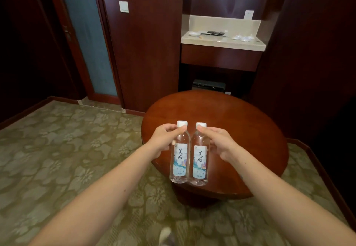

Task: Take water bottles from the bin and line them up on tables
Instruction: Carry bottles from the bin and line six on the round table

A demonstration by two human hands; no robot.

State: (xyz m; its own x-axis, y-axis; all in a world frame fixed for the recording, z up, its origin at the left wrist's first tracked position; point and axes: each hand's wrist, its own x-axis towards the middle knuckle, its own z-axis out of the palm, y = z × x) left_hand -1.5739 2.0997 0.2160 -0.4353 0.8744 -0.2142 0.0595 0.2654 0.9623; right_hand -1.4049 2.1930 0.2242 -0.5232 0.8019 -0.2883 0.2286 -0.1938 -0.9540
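Note:
Two clear water bottles with white caps and pale blue labels stand upright side by side, touching, over the near part of a round dark-red wooden table. My left hand grips the left bottle around its neck and shoulder. My right hand grips the right bottle the same way. Whether the bottle bases rest on the tabletop or hang just above it I cannot tell. No bin is in view.
A patterned green carpet covers the floor left of and in front of the table. Behind the table stands a wood-panelled wall with a stone counter carrying small dishes, and a dark box sits below it. A door is at the far left.

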